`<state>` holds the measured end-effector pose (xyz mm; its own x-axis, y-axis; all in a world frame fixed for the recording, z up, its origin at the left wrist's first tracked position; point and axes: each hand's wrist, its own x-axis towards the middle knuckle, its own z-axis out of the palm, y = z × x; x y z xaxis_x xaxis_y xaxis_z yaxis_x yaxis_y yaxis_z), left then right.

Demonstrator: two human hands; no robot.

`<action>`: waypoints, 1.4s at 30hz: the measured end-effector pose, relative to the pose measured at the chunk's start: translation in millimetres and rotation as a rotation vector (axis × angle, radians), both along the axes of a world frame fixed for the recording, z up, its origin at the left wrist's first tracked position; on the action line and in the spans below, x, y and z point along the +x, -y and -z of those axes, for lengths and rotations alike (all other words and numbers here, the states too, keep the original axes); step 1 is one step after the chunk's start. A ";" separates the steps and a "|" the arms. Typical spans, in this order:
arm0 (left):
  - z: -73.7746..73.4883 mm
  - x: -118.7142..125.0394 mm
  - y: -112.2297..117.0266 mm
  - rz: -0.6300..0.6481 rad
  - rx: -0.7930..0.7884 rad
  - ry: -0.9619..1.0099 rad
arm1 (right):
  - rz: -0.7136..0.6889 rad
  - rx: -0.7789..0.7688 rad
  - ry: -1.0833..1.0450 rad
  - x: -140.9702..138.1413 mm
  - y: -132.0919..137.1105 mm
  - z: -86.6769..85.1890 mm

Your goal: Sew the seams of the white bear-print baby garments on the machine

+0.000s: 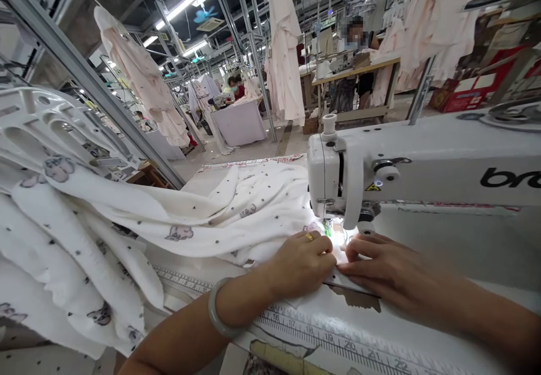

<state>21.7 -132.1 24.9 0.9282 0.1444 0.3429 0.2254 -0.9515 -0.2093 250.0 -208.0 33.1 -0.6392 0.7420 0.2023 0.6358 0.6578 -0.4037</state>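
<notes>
Under the lit needle area of a white sewing machine [422, 155], both my hands work at the edge of a white printed fabric [228, 231]. My left hand [300, 262], with a ring and a bangle, is closed with its fingers pinching the fabric just in front of the presser foot [327, 227]. My right hand [380, 262] lies to the right of the foot, its fingers bent and the thumb and fingertips close together at the fabric edge. What sits between those right fingertips is too small to make out. The fabric trails leftward across the table in folds.
A printed measuring tape [329, 335] runs along the table's front edge. More fabric hangs at the left beside a white plastic rack [63, 116]. A metal post [93, 76] slants up on the left. Beyond are hanging pink garments [285, 48] and co-workers at other tables [359, 71].
</notes>
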 end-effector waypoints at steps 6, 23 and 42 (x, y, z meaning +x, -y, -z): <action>-4.0 -2.1 1.2 0.025 0.040 -0.005 | -0.019 0.024 0.034 -1.1 1.4 -4.7; -12.2 -10.9 9.3 0.037 0.048 -0.096 | 0.000 0.593 0.076 -12.0 1.0 0.8; -4.7 -5.5 -14.5 -0.086 -0.118 -0.142 | 0.203 0.580 0.170 -0.8 -7.8 23.0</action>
